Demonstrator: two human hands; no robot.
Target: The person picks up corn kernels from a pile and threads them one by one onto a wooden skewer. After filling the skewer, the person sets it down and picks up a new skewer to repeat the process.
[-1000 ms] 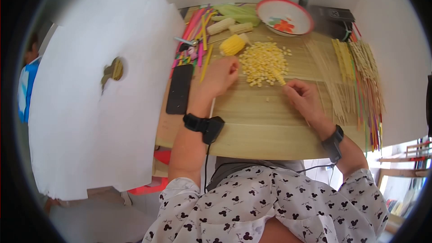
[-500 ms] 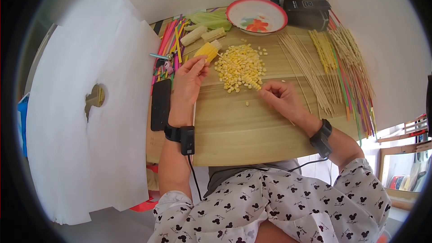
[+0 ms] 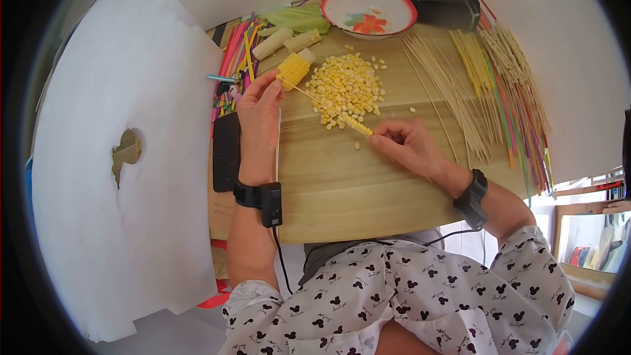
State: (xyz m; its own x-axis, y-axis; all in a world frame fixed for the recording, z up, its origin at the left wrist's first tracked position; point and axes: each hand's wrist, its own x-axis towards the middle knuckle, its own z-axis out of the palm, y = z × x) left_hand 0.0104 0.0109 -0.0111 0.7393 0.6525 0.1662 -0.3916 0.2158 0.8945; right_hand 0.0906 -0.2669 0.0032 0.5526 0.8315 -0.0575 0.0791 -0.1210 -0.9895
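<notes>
My left hand (image 3: 261, 102) is closed around the lower left of a corn cob (image 3: 294, 71). Yellow kernels still cover most of it, with a bare pale end at the upper right. A thin bamboo skewer (image 3: 307, 94) slants from my right hand to the cob's lower side by my left fingertips; whether its tip pierces a kernel is too small to tell. Several kernels are threaded along it near the pinching fingers of my right hand (image 3: 409, 146). Beneath and behind the skewer lies a heap of loose kernels (image 3: 347, 85).
Stripped cobs (image 3: 273, 44) and a green husk (image 3: 302, 18) lie at the back left, beside coloured sticks (image 3: 238, 52). A black phone (image 3: 227, 151) is left of my forearm. Behind stand an enamel bowl (image 3: 335, 10) and black box (image 3: 447, 3); bare skewers (image 3: 440, 85) and kernel-threaded skewers (image 3: 470, 59) lie right.
The cob has turned more upright in my left hand. The skewer's far end now meets the cob's lower left, and more of its bare length shows. The view has shifted slightly.
</notes>
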